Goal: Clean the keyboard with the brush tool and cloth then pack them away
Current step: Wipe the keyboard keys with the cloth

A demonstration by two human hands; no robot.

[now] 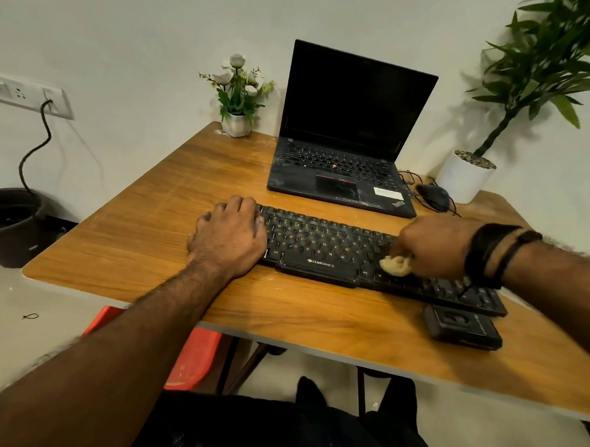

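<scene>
A black keyboard lies across the wooden table in front of me. My left hand rests palm down on the keyboard's left end and holds it in place. My right hand is closed around a small pale yellow cloth and presses it onto the keys right of the space bar. A black case lies on the table just in front of the keyboard's right end. No brush is visible.
An open black laptop stands behind the keyboard, with a black mouse and cables to its right. A small flower pot and a large white plant pot sit at the back. A red chair stands below the table edge.
</scene>
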